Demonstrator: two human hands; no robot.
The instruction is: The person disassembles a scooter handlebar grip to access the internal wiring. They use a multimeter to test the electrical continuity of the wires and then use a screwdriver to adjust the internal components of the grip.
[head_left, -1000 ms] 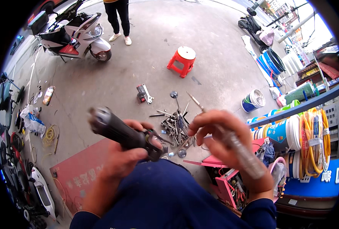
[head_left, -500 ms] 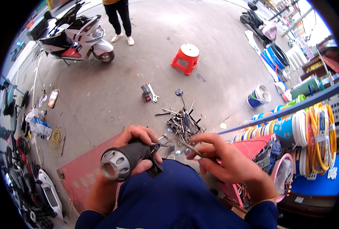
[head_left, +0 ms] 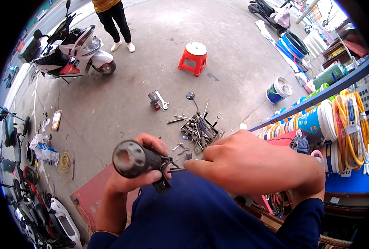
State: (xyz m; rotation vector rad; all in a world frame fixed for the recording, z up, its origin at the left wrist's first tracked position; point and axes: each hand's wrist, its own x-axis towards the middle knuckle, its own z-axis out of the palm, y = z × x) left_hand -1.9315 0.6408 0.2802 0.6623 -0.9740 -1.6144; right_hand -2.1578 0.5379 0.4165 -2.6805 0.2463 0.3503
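My left hand [head_left: 128, 182] is closed around a black handlebar grip [head_left: 145, 161], whose worn, dimpled end tilts up towards the left. At the grip's other end is a small black housing [head_left: 163, 185] with thin wires showing. My right hand [head_left: 251, 162] is closed, knuckles up, and pinches a thin dark metal tool [head_left: 177, 169]. The tool's tip reaches the housing; whether they touch I cannot tell. Most of the tool is hidden by the fingers.
Beyond my hands lies a heap of metal tools [head_left: 201, 130], near an adjustable wrench [head_left: 162, 100]. A red stool [head_left: 194, 62], a white scooter [head_left: 74, 56] and a standing person [head_left: 113, 20] are farther off. Paint buckets [head_left: 313, 122] line the right; a red board [head_left: 95, 195] lies lower left.
My right hand has moved left with the thin tool, bringing its tip to the housing, and has turned knuckles up. The grip in my left hand has tilted so its end points higher.
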